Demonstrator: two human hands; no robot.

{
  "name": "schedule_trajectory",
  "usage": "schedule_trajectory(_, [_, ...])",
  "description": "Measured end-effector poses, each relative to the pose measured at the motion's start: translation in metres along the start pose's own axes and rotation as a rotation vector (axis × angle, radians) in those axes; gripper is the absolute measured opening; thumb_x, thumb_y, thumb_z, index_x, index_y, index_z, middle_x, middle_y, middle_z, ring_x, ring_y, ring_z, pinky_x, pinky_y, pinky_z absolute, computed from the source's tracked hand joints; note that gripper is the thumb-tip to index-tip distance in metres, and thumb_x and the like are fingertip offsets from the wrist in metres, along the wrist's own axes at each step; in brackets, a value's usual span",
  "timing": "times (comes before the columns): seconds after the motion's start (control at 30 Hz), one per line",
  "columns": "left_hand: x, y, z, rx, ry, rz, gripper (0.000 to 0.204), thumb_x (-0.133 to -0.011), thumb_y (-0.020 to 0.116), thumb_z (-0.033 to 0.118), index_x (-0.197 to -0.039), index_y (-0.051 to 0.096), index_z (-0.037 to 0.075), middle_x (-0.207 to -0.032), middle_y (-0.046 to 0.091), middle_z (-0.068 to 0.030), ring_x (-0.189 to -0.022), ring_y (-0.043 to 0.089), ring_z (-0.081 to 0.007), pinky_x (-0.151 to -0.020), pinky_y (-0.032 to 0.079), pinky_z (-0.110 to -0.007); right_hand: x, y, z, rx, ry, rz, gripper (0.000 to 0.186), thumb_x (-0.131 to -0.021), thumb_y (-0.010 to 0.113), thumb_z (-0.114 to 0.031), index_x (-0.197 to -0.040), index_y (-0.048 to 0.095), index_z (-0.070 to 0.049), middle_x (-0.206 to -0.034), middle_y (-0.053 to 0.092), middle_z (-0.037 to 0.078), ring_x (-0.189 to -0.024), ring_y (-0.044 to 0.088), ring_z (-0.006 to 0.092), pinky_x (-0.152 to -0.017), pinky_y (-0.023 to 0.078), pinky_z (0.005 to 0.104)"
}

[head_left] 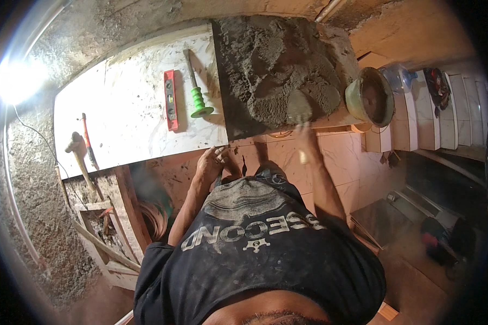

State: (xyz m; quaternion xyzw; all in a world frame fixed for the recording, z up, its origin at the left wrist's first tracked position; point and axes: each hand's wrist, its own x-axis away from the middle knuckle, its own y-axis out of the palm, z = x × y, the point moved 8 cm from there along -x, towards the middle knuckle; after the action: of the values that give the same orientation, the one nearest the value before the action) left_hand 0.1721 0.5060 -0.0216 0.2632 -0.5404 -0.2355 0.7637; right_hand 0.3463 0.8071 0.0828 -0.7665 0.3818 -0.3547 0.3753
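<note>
Rough-plastered room, hard glare from a lamp (19,81) at the left; a bench (130,127) runs along the wall. Nearest: person's dark, dusty shirt (255,238). Left grip (209,164), a bare hand, is at the bench's front edge, fingers bent — can't tell if it pinches anything. Right grip (306,134) is closed around the handle of a trowel (298,106); its blade is on the grey mortar (268,65), near the front edge of the bench's right part. Left part is white marbled tile: hammer (82,162) and red-handled tool (88,142) at the far left, red spirit level (171,103) and green-handled chisel (196,97) side by side near the mortar — apart, not touching. Bucket (355,100) just right of the mortar. Bare wall (119,30) behind.
</note>
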Motion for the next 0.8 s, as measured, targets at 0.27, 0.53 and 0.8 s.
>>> schedule_trajectory(0.27, [0.003, -0.017, 0.007, -0.065, -0.039, -0.048, 0.031, -0.095, 0.044, 0.021, -0.117, 0.044, -0.001, -0.112, 0.055, -0.0142, -0.094, 0.057, -0.0241, -0.079, 0.048, -0.036, 0.019, 0.000, -0.093, -0.153, -0.157, -0.249, 0.033, -0.092, 0.041, -0.029, -0.094, 0.047, 0.004, -0.072, 0.059, 0.025, -0.060, 0.060, 0.0375, -0.053, 0.048, 0.0471])
schedule_trajectory(0.53, [0.018, -0.001, 0.017, -0.044, 0.007, 0.040, 0.027, -0.096, 0.043, 0.022, -0.112, 0.045, 0.000, -0.100, 0.058, -0.0115, -0.081, 0.057, -0.0197, -0.071, 0.048, -0.034, 0.037, 0.035, -0.046, 0.094, -0.054, -0.127, 0.034, -0.091, 0.040, -0.028, -0.098, 0.046, 0.005, -0.077, 0.061, 0.029, -0.073, 0.060, 0.0453, -0.064, 0.048, 0.0531])
schedule_trajectory(0.8, [0.011, -0.039, 0.008, -0.008, -0.058, -0.006, 0.032, -0.095, 0.045, 0.024, -0.116, 0.044, 0.001, -0.108, 0.056, -0.0126, -0.096, 0.057, -0.0229, -0.082, 0.046, -0.036, 0.026, -0.018, -0.057, -0.305, 0.097, -0.317, 0.038, -0.092, 0.040, -0.033, -0.097, 0.051, 0.003, -0.070, 0.058, 0.017, -0.053, 0.060, 0.0229, -0.045, 0.047, 0.0373])
